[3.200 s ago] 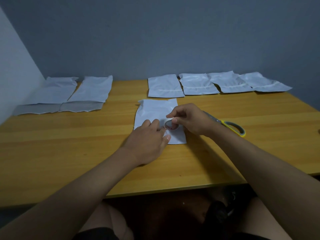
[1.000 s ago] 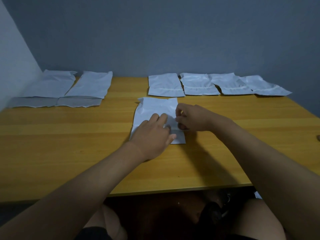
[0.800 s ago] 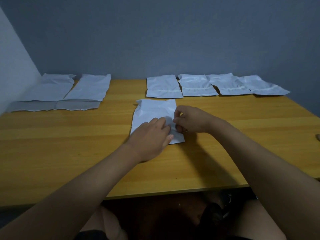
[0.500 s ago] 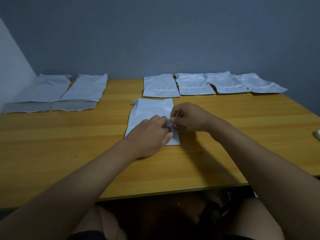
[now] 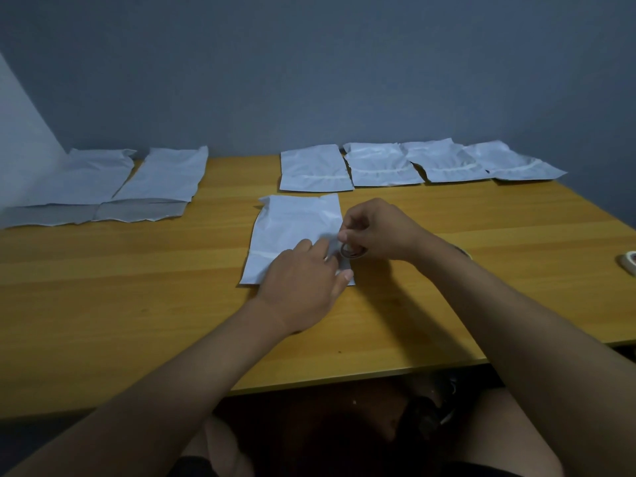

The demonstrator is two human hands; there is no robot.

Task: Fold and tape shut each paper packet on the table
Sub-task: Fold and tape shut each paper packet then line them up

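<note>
A: While my left hand lies flat w/ straight fingers pinning the white folded paper packet at mid-table, my right hand is curled round a small roll of tape at the packet's right edge.

B: How's the packet going to behave?

A: Thin, light, crinkly paper, I'd say. It'll slide on the smooth yellow wooden table if I let go, so keep the palm down near the fold line. Best hold is the flap edge, not the middle.

B: And the rest?

A: Four white packets already folded in a row at the far edge, right of centre. Two longer unfolded white packets far left, touching each other, close to the wall corner.

B: Room to move?

A: Plenty of bare wood on both sides and toward me. Near edge sits well below my wrists. Some small white object at the right border, can't tell what it is. Keep the elbow off it.
</note>
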